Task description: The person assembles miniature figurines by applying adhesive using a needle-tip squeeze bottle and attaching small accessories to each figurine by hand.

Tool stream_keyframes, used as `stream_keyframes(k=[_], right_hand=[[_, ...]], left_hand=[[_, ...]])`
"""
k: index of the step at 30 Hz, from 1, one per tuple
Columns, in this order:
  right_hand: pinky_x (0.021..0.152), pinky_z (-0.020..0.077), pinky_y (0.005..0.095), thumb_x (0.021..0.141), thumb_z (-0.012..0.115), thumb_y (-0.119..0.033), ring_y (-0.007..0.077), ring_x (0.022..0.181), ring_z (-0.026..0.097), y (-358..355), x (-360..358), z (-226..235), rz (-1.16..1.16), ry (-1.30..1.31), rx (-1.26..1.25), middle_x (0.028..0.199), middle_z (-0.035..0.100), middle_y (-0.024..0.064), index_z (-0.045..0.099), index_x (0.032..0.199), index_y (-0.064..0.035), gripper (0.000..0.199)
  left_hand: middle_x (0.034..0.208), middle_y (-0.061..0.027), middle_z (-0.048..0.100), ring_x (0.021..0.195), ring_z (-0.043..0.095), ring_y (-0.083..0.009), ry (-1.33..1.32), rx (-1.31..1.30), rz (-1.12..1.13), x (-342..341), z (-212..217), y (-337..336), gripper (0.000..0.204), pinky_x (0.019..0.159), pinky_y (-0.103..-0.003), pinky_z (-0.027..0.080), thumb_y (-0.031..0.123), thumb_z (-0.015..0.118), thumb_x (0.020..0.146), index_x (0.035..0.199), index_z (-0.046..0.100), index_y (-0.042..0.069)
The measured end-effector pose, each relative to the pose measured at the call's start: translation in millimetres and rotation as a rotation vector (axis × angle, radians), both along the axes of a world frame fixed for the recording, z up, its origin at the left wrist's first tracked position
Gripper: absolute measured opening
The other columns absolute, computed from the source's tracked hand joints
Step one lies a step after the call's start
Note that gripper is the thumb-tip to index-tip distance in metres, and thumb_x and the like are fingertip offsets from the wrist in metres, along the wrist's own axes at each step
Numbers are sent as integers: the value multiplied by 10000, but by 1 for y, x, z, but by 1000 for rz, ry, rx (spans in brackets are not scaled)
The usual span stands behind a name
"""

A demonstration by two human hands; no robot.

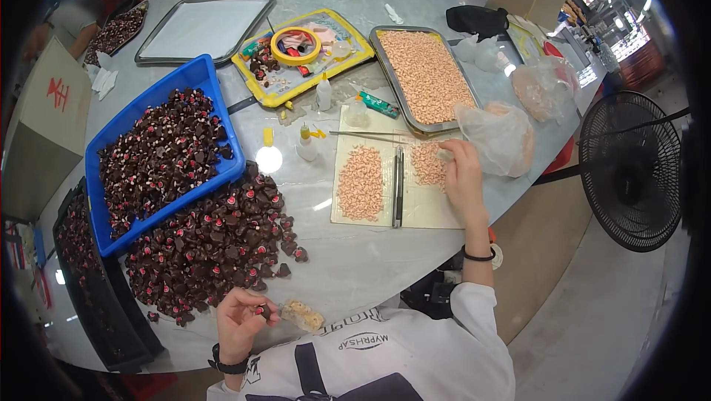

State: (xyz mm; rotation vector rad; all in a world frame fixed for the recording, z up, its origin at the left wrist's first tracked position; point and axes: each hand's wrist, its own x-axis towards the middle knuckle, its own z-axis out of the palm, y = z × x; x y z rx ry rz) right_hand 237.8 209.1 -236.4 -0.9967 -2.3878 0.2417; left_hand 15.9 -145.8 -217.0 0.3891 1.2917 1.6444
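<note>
My left hand pinches a small dark part with a red centre near the table's front edge, beside a small clear bag of pale pieces. A big heap of the same dark parts lies just beyond it. My right hand reaches out over a cream mat, its fingers on a patch of small peach-coloured pieces. A second patch of peach pieces lies on the mat's left, with a dark ruler-like bar between the two.
A blue tray of dark parts, a black tray, an empty metal tray, a yellow tray with a tape roll, and a metal tray of peach pieces crowd the grey table. Plastic bags and a floor fan stand right.
</note>
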Motion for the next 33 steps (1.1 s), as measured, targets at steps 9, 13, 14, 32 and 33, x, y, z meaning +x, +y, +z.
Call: stream_keyframes(k=[9,13,14,32,33], right_hand=[[822,407,375,684,457,66,305,913,508,3,-17,-14,25,41,-1,966,546,144,574,964,10,309],[802,412,369,674,467,55,285,913,512,-14,-12,-5,67,-51,-31,957,554,126,580,978,-1,330],[802,412,369,674,467,55,285,913,512,-15,-13,-3,71,-52,-34,957,554,126,580,978,-1,330],[815,399,381,668,444,50,304,911,501,-10,-37,-6,106,-7,79,946,556,141,577,984,-7,348],[802,394,371,668,471,36,284,913,495,-10,-34,-8,106,-28,93,944,549,119,586,968,-26,327]], left_hand=[[857,-156,585,717,588,-188,-20,46,16,-6,-4,-4,250,622,-283,493,82,604,738,934,481,-12],[864,-156,584,721,588,-186,-41,42,0,-5,-8,-8,248,628,-283,494,82,600,738,933,478,-11],[867,-156,583,722,588,-186,-41,37,4,-5,-8,-7,246,628,-283,494,79,597,738,934,477,-10],[857,-151,578,700,579,-174,-22,13,60,-4,-7,-10,189,621,-276,489,19,513,736,917,466,-8],[857,-152,577,697,578,-173,-20,11,73,-4,-7,-10,185,620,-274,488,12,507,734,914,465,-9]])
